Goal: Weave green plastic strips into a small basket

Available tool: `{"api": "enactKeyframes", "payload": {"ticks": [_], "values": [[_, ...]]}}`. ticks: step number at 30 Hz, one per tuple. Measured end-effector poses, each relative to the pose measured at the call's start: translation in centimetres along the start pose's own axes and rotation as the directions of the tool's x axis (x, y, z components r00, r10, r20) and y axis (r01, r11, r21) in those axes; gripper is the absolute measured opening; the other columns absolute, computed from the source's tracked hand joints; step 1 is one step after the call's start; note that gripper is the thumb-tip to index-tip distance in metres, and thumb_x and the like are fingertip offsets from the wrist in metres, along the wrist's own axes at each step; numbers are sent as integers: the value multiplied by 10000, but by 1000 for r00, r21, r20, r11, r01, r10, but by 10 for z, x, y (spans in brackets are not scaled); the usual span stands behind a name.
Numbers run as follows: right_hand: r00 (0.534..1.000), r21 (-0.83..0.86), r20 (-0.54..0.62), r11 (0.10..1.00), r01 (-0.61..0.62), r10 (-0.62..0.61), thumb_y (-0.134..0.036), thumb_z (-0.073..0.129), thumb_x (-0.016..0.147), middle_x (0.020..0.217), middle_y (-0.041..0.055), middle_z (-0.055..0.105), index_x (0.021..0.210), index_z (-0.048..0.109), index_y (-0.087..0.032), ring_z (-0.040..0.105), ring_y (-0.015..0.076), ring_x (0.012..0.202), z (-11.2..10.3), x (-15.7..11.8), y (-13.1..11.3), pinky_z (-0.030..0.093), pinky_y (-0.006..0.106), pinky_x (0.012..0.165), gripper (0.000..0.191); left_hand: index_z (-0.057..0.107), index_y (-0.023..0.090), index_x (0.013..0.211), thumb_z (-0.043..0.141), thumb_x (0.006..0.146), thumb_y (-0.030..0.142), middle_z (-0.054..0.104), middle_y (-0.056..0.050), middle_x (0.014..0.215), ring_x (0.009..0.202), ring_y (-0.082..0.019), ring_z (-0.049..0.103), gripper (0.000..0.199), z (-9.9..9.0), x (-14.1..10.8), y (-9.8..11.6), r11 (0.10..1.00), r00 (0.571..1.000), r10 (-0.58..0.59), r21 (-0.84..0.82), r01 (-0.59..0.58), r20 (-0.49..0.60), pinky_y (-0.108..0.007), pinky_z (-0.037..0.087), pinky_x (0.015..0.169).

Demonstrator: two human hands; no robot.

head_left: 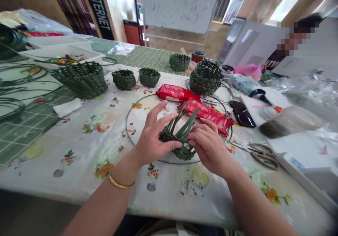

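Observation:
A small dark green woven basket [185, 153] with flat strips standing up from its rim is between my hands. My left hand [154, 139] curves round its left side, thumb laid across the near edge and the other fingers stretched apart beyond it. On the right side, my right hand [208, 142] pinches at the rim and strips with its fingers closed together. A large thin hoop of green strand [127, 114] lies on the flowered cloth around the basket. Just behind the basket are red packets [206, 112]. Part of the basket is hidden by my fingers.
Finished-looking green baskets [81, 79] stand at the back, with a taller one [206, 77] near the packets. To the right lie scissors [264, 155], a phone [242, 113] and a plastic tub [293, 121]. Coiled strands [16, 88] and white trays [63, 54] are at left. Another person is at far right.

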State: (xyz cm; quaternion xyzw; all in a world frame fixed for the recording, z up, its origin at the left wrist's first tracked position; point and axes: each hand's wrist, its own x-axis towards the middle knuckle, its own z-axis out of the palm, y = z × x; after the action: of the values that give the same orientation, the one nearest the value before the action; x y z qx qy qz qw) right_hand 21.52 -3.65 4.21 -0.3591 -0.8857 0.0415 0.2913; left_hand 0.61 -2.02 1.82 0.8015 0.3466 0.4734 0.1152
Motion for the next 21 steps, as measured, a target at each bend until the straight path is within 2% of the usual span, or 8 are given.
{"api": "enactKeyframes", "payload": {"ticks": [3,5,7,9,13,16,18,21], "values": [[1000,68,13,997,-23,23,-192,401,912,774,16,602,864,533,-209,544,164,811,2,0,1,340,412,958,141,331,287,1369,741,651,473,139,-147,1518,1375,-345,245,847,-1,-3,-1,987,989,71,-151,-51,132,-532,294,1084],[999,111,9,993,-37,36,-199,392,919,763,19,583,854,524,-206,535,164,789,2,-1,4,367,397,908,147,364,299,1356,765,613,474,86,-134,1532,1385,-361,209,862,0,-4,-1,984,962,119,-159,-81,247,-520,316,1077],[999,151,-2,988,-43,44,-197,391,922,754,18,569,845,517,-204,528,162,775,2,-2,6,385,380,866,148,451,286,1296,777,593,475,77,-130,1532,1368,-372,234,798,1,-5,-1,990,953,115,-110,-87,281,-509,365,1043],[998,192,-23,980,-60,66,-192,397,920,746,16,555,845,510,-205,524,160,769,0,-2,7,398,362,832,136,514,268,1218,778,585,484,137,-140,1511,1308,-353,335,720,2,-5,0,993,972,98,-85,-81,216,-481,425,987],[995,240,-54,968,-71,86,-186,389,917,737,12,531,860,496,-208,513,160,753,-3,-4,5,404,349,795,123,545,225,1130,760,547,560,466,-150,1276,1157,-299,484,706,1,-2,5,991,991,93,-101,-83,92,-453,440,960],[996,213,-63,976,-42,57,-217,360,931,734,8,532,901,495,-208,495,154,712,-3,-5,3,397,342,762,138,585,209,1082,750,513,598,523,-129,1161,1090,-285,521,709,0,1,8,991,997,47,-125,-38,66,-442,450,942],[998,201,-58,979,-23,36,-364,382,933,759,19,548,942,495,-204,495,165,711,-2,-5,2,396,346,738,196,614,206,1054,750,537,578,520,-118,1130,1059,-269,533,651,0,1,9,986,999,-14,-163,22,50,-418,471,911],[999,167,-36,986,-24,30,-660,491,788,766,26,553,967,494,-190,493,180,704,-1,-5,1,388,356,720,503,637,209,1037,748,559,561,513,-98,1077,1035,-253,533,603,1,0,8,975,996,-83,-203,90,44,-406,480,894]]}}
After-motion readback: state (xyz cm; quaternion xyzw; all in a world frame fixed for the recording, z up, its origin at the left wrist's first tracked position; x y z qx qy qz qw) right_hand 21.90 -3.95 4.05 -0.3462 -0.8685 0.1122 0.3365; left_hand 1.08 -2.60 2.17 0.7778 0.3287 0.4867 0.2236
